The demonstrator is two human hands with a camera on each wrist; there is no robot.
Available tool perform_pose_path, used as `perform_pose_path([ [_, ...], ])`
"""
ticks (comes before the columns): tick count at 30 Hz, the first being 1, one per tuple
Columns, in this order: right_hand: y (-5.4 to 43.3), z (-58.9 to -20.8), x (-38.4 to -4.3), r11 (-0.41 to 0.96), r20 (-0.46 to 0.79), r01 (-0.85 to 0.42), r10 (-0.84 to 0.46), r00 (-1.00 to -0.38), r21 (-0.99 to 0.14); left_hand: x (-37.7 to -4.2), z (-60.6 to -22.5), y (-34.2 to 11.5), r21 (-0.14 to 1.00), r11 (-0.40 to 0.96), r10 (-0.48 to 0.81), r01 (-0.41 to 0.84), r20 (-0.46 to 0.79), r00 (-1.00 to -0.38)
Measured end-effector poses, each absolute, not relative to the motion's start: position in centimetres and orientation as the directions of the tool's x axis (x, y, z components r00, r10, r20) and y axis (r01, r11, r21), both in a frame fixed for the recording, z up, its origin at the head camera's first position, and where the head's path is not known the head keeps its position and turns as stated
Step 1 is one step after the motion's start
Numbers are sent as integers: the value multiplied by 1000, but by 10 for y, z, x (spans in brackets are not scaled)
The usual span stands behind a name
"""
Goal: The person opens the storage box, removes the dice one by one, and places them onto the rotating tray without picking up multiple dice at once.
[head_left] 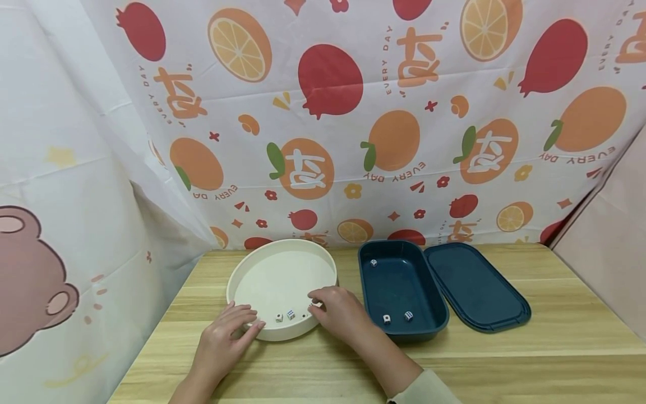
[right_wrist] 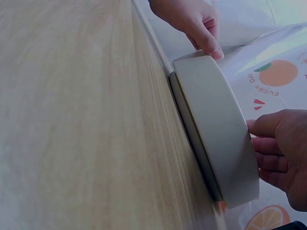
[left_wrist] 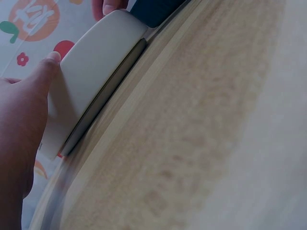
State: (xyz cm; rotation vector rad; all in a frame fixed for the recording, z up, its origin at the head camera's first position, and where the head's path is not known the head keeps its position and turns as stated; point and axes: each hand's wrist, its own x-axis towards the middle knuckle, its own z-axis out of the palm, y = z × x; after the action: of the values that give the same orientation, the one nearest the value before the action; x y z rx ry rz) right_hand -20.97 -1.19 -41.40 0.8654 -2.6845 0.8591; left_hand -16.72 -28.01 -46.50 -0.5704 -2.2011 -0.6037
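A round cream-white tray (head_left: 282, 269) stands on the table with several small white dice in its front part. One die (head_left: 279, 318) and a die with blue dots (head_left: 291, 315) lie near the front rim. Over the right rim reaches my right hand (head_left: 343, 314); its thumb and index finger close round another die, mostly covered by the fingers. My left hand (head_left: 220, 339) rests on the tray's left front rim, fingers over the edge and thumb (left_wrist: 45, 69) stretched along it. The right wrist view shows the tray's outer side wall (right_wrist: 220, 129) between both hands.
Right of the tray stands a dark blue rectangular box (head_left: 364, 289) holding three dice, one at its back and two at its front. A dark blue lid (head_left: 479, 286) lies beside it. A fruit-printed cloth (head_left: 353, 129) hangs behind the wooden table (head_left: 555, 359).
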Motion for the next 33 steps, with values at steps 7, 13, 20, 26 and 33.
perform_pose_path([
  [7,-11,-411,-210,658,313,-572,-479,-820,-490,-168,-464,-281,245,786,203,567,764,-612],
  [13,-8,-406,-209,648,265,-531,-467,-843,-547,-168,-464,-281,247,788,203,564,762,-615],
  [20,4,-395,-213,667,290,-505,-415,-862,-548,-168,-465,-281,242,789,201,564,767,-609],
  [26,22,-385,-219,674,347,-493,-353,-869,-550,-166,-465,-280,243,790,199,564,768,-609],
  [33,41,-379,-227,705,328,-413,-263,-907,-577,-165,-466,-278,222,792,203,569,782,-589],
])
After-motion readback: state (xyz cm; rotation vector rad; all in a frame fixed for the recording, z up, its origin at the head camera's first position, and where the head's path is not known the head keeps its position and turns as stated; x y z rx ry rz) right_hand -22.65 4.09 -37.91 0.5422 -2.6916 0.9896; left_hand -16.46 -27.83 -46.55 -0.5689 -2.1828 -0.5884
